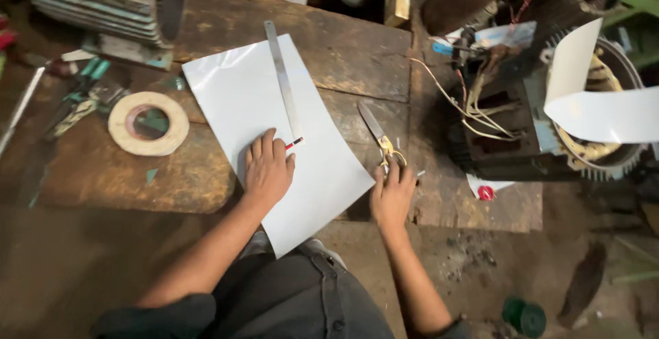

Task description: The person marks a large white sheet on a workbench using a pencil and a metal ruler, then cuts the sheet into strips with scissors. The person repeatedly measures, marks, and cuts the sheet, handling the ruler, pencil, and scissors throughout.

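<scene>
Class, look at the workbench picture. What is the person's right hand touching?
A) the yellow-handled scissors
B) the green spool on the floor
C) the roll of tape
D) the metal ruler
A: the right hand rests on the handles of the yellow-handled scissors lying on the wooden bench, while the left hand presses flat on the white sheet.

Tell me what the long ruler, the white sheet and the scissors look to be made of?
Ruler: probably steel, thin, grey, with a dull sheen. White sheet: glossy paper or plastic film; it reflects light and curls at the corner. Scissors: grey metal blades, brass-yellow handles, which the right hand touches.
</scene>
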